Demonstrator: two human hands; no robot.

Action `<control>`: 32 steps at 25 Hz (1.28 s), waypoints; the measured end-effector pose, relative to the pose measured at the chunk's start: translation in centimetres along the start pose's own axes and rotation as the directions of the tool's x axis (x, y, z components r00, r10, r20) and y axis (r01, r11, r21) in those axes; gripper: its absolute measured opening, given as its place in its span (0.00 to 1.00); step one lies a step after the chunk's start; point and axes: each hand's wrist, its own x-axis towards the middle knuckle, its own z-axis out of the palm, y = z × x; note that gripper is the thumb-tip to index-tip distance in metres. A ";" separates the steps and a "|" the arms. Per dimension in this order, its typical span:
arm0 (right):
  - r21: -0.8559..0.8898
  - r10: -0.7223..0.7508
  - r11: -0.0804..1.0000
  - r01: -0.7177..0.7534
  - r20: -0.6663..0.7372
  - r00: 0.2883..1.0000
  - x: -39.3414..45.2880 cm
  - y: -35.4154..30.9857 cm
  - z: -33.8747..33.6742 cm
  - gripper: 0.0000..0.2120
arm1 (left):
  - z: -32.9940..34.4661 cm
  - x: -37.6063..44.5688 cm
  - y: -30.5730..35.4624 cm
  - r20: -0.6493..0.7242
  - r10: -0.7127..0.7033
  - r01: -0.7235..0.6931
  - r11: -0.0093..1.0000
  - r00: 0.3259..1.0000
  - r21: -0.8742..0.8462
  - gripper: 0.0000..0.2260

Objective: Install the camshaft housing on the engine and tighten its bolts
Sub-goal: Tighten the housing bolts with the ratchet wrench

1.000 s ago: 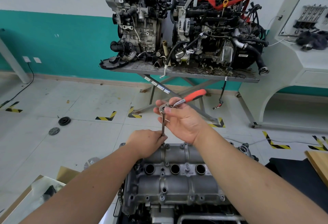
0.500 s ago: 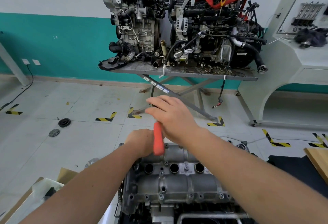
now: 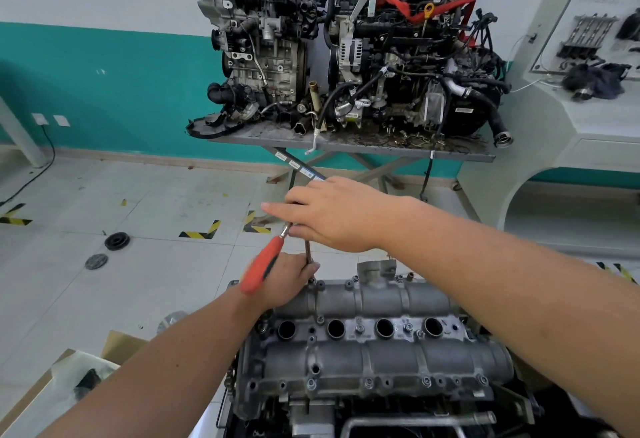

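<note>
Head view: camshaft housing (image 3: 374, 344) seated atop engine at bottom centre. Left hand (image 3: 282, 280) pinching ratchet extension (image 3: 307, 253) at far-left corner bolt. Right hand (image 3: 337, 215) atop ratchet (image 3: 265, 266) head, fingers mostly straight; orange handle angled down-left.
</note>
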 end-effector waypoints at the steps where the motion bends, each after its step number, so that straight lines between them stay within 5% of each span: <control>1: -0.002 0.056 0.998 -0.056 0.027 0.998 0.4 -0.1 -0.4 0.24 | -0.2 0.0 0.0 0.039 -0.012 0.009 0.998 0.999 0.064 0.18; 5: 0.172 0.372 0.903 -0.393 0.142 0.917 2.6 -1.4 -0.9 0.16 | -0.6 -0.3 -0.1 0.089 -0.072 0.059 0.988 0.993 0.146 0.21; 6: 0.322 0.443 0.813 -0.485 0.200 0.874 2.7 -1.3 -0.9 0.16 | -0.6 -0.4 0.0 0.095 -0.078 0.065 0.989 0.992 0.137 0.21; 8: 0.714 0.500 0.399 -0.575 0.357 0.789 2.5 -0.9 -1.0 0.13 | -0.7 -0.3 0.1 0.100 -0.077 0.063 0.989 0.992 0.130 0.20; 10: 0.864 0.472 -0.026 -0.503 0.454 0.756 2.0 -1.0 -1.1 0.07 | -0.7 -0.2 -0.1 0.092 -0.073 0.061 0.989 0.993 0.131 0.19; 15: 0.844 0.553 -0.435 -0.315 0.526 0.646 3.1 -2.4 0.4 0.04 | -0.7 -0.4 0.0 0.067 -0.036 0.027 0.990 0.997 0.136 0.19; 19: 0.599 0.489 -0.797 0.073 0.571 0.659 2.7 -2.0 1.5 0.08 | -0.6 -0.3 -0.2 0.057 -0.027 0.019 0.991 0.998 0.133 0.17; 23: 0.508 0.547 -0.807 0.302 0.446 0.708 1.6 -3.3 3.9 0.11 | -0.5 -0.3 0.0 0.060 0.003 -0.012 0.987 0.998 0.159 0.16; 27: 0.510 0.500 -0.803 0.308 0.296 0.814 0.3 -3.1 5.1 0.17 | -0.5 -0.2 -0.1 0.075 -0.008 -0.006 0.984 0.997 0.176 0.17; 32: 0.673 0.653 -0.663 0.327 0.307 0.693 0.5 -3.8 4.9 0.16 | -0.5 -0.1 -0.1 0.081 -0.014 -0.001 0.983 0.997 0.181 0.20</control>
